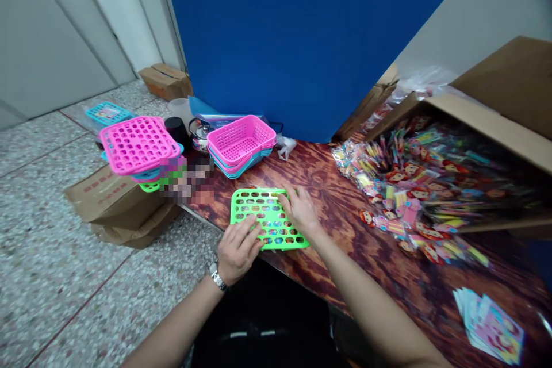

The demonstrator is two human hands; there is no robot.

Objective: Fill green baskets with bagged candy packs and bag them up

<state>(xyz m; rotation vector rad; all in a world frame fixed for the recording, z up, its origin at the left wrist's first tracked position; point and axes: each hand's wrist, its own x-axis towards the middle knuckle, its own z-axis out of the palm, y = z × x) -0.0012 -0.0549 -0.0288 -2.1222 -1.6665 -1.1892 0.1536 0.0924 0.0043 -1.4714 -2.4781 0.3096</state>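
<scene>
A bright green slotted lid or basket top [269, 218] lies at the table's near edge, with small colourful things showing through its holes. My left hand [237, 248] rests on its near left part, fingers stretched across the plastic and a metal watch on the wrist. On the far right part lies my right hand [301, 211], its fingers spread out over the corner and edge. Whatever is under the green plastic shows only in bits through the slots.
Pink and blue baskets [241, 141] stand stacked behind. Pink, blue and green lids [140, 144] are piled at left above a cardboard box [116, 201]. An open carton [483, 106] spills bagged toys [414, 201] at right. Printed cards [491, 325] lie at lower right.
</scene>
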